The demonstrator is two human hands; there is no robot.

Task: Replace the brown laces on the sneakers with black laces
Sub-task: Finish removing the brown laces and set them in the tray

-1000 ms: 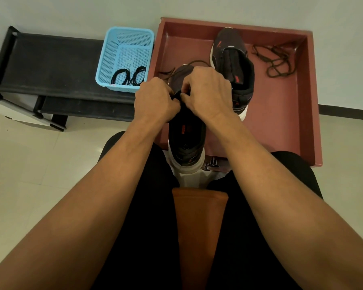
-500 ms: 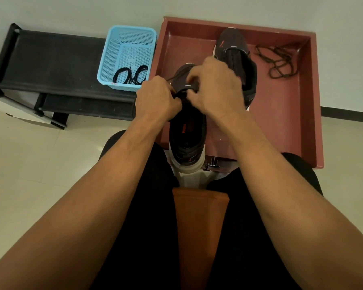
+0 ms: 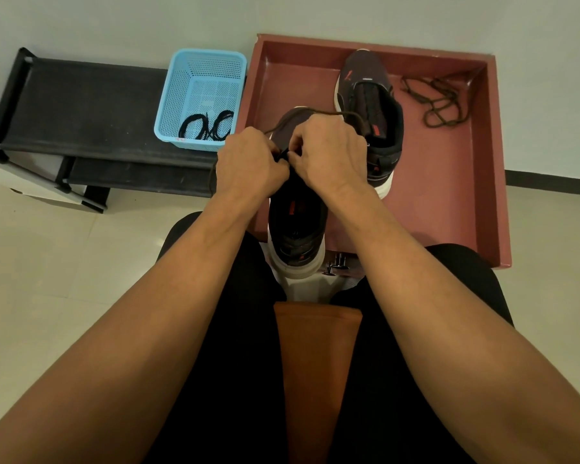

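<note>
A dark sneaker [image 3: 297, 226] stands heel toward me at the near edge of the red tray [image 3: 446, 202]. My left hand [image 3: 250, 164] and my right hand [image 3: 327, 154] are together over its lacing area, fingers curled and pinching its brown lace [image 3: 329, 112], which loops out over the toe. The eyelets under my hands are hidden. A second dark sneaker [image 3: 370, 108] lies in the tray behind my right hand. A loose brown lace [image 3: 439, 98] sits in the tray's far right corner. Black laces [image 3: 208, 127] lie coiled in a blue basket [image 3: 201, 95].
The basket stands on a low black shelf [image 3: 81, 108] at the left, against the wall. My legs in black shorts and a brown seat [image 3: 315, 363] fill the lower view. Pale tiled floor [image 3: 64, 269] lies to the left.
My right hand rose off the sneaker, then came back down beside my left hand. A loop of brown lace now shows above my hands over the toe.
</note>
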